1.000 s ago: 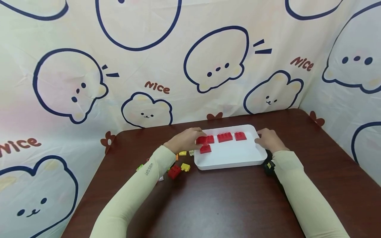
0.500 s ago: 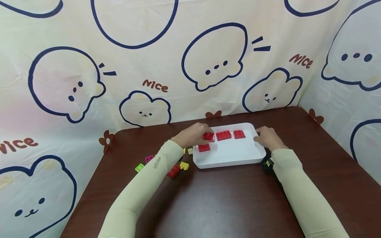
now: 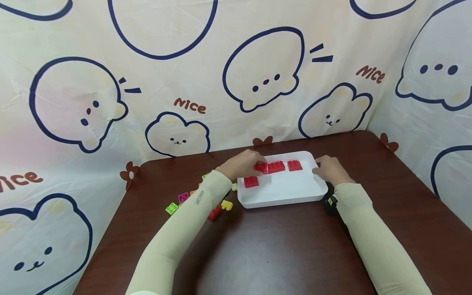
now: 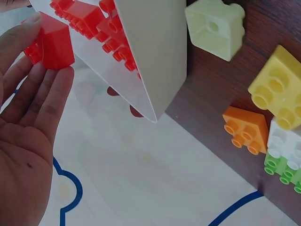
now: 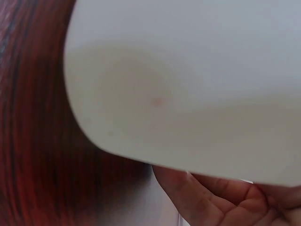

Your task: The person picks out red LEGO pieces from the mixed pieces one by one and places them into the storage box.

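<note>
My left hand (image 3: 243, 164) pinches a red toy building brick (image 4: 57, 42) between thumb and fingers, over the back left part of a white tray (image 3: 287, 189). In the head view this brick (image 3: 261, 167) sits close beside a longer red brick (image 3: 276, 167). Farther right along the back lies another red brick (image 3: 294, 165), and one more red brick (image 3: 251, 182) is at the tray's left side. My right hand (image 3: 333, 170) grips the tray's right rim; in the right wrist view its fingers (image 5: 188, 197) are partly hidden by the tray wall (image 5: 141, 127).
Loose bricks lie on the dark wood table (image 3: 287, 250) left of the tray, partly behind the left sleeve: a yellow one (image 3: 226, 205), a red one (image 3: 214, 213), a lime one (image 3: 171, 208), a magenta one (image 3: 183, 197). A patterned cloth (image 3: 206, 73) hangs behind the table.
My left hand has moved right with the red brick, bringing it up to the longer brick in the back row. The right hand has stayed at the tray's rim.
</note>
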`<action>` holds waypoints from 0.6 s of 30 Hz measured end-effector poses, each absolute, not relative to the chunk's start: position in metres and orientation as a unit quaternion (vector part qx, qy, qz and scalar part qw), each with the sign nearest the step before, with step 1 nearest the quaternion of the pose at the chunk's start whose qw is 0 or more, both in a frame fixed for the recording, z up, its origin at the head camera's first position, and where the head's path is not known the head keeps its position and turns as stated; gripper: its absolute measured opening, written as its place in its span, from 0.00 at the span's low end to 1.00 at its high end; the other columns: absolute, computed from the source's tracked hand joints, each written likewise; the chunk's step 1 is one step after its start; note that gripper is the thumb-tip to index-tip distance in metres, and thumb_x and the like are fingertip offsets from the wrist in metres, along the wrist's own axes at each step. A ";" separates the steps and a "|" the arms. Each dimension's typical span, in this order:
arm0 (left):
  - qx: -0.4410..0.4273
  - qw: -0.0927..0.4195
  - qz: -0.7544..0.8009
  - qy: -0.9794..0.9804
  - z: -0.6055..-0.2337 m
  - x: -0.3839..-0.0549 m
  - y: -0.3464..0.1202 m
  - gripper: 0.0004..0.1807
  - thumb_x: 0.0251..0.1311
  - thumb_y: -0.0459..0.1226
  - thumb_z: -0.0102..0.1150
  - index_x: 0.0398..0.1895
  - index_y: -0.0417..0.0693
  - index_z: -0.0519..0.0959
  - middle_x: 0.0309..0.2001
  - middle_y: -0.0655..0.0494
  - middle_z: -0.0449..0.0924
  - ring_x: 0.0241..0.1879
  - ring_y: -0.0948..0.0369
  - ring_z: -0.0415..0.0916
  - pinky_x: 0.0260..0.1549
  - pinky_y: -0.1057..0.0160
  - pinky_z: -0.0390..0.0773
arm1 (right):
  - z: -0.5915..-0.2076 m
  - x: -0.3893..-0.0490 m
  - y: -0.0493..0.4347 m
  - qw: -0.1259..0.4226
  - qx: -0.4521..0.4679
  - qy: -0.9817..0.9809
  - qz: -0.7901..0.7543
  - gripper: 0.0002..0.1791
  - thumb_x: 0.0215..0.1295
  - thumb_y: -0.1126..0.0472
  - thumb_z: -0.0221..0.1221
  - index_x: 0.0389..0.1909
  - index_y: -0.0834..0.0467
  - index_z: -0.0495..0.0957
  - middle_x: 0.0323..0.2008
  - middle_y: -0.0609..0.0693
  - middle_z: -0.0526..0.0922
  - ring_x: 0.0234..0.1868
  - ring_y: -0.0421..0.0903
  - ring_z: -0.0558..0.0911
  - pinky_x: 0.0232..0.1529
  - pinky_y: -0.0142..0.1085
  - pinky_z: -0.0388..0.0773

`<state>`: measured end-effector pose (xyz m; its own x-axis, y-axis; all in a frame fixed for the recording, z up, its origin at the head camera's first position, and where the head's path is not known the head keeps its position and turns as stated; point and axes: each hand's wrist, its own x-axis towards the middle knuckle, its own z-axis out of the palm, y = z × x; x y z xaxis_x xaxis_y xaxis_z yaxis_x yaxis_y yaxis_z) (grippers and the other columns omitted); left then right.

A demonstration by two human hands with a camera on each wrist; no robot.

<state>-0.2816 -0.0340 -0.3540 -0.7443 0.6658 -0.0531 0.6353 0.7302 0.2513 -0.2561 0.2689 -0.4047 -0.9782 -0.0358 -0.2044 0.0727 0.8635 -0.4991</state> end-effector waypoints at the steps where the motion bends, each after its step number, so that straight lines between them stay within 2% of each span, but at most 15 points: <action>1: 0.351 0.071 0.109 0.927 -0.354 -0.282 -0.033 0.29 0.52 0.38 0.78 0.61 0.51 0.83 0.54 0.54 0.84 0.51 0.60 0.80 0.52 0.65 0.80 | -0.405 -0.256 0.269 0.103 0.011 0.960 -0.261 0.28 0.72 0.62 0.56 0.67 0.75 0.67 0.64 0.75 0.69 0.59 0.67 0.73 0.62 0.62 0.71; 18: 0.340 0.109 0.112 0.927 -0.361 -0.293 -0.020 0.28 0.52 0.38 0.78 0.59 0.53 0.83 0.49 0.60 0.83 0.46 0.64 0.77 0.50 0.69 0.80 | -0.405 -0.257 0.268 0.103 0.009 0.959 -0.265 0.28 0.72 0.62 0.56 0.67 0.75 0.68 0.64 0.75 0.70 0.60 0.67 0.73 0.62 0.61 0.71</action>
<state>-0.2929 -0.0203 -0.3611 -0.7448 0.6551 -0.1271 0.6063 0.7439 0.2812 -0.2573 0.2681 -0.4046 -0.9786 -0.0375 -0.2024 0.0720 0.8589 -0.5071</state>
